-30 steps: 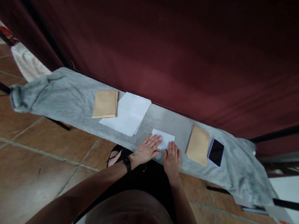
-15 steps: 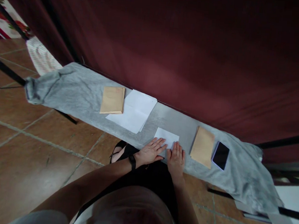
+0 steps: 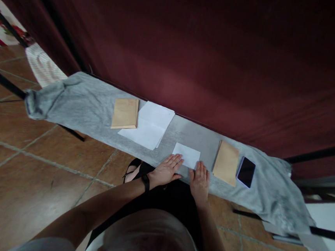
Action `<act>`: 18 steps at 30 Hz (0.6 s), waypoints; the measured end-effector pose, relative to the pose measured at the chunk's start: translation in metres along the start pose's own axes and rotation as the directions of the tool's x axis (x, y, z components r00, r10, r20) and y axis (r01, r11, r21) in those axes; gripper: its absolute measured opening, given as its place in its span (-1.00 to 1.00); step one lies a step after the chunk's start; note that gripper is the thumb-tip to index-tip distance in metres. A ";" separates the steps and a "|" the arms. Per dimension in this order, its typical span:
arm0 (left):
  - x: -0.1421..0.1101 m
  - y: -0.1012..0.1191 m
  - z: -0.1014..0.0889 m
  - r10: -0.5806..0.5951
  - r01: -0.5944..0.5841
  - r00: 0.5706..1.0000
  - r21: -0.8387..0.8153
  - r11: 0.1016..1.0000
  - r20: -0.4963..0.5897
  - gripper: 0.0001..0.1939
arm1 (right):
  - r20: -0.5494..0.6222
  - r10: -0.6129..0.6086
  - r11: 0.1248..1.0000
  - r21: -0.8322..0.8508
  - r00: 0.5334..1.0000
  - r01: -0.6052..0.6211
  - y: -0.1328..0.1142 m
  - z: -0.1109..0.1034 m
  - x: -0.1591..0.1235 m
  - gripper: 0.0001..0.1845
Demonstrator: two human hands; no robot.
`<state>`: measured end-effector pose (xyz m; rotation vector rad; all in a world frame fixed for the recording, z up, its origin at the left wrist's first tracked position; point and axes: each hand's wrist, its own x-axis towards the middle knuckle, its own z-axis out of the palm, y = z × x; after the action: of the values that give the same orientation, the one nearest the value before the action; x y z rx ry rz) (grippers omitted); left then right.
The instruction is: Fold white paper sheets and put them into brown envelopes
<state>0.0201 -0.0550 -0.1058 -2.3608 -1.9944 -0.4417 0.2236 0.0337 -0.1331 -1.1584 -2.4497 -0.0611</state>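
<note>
A small white folded sheet of paper (image 3: 187, 154) lies flat on the grey cloth in front of me. My left hand (image 3: 167, 169), with a dark band on its wrist, rests on the paper's near left corner, fingers stretched out. At the paper's near right corner lies my right hand (image 3: 200, 180), flat with its fingers extended. Neither hand grips anything. Larger white sheets (image 3: 152, 126) are to the left, partly under a stack of brown envelopes (image 3: 125, 114). More brown envelopes (image 3: 226, 163) lie to the right of my right hand.
A phone (image 3: 246, 172) with a dark screen lies right of the envelopes. The grey cloth (image 3: 90, 103) covers a long, narrow table. Behind it hangs a dark red curtain (image 3: 191, 57). Black bars (image 3: 4, 82) stand at both ends, above a tiled floor (image 3: 42, 185).
My hands have spread apart along the paper, the left one moving left and the right one slightly right, uncovering more of the paper. The view has shifted a little.
</note>
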 end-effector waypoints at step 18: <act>-0.003 -0.017 0.001 -0.001 0.001 1.000 -0.006 1.000 -0.022 -0.42 | 0.172 -0.034 0.994 0.106 0.985 0.016 0.015 0.004 0.106 -0.52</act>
<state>0.0034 -0.0541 -0.1104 -2.3484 -1.9876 -0.4721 0.1737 0.1211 -0.0969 -1.1294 -2.5843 0.1655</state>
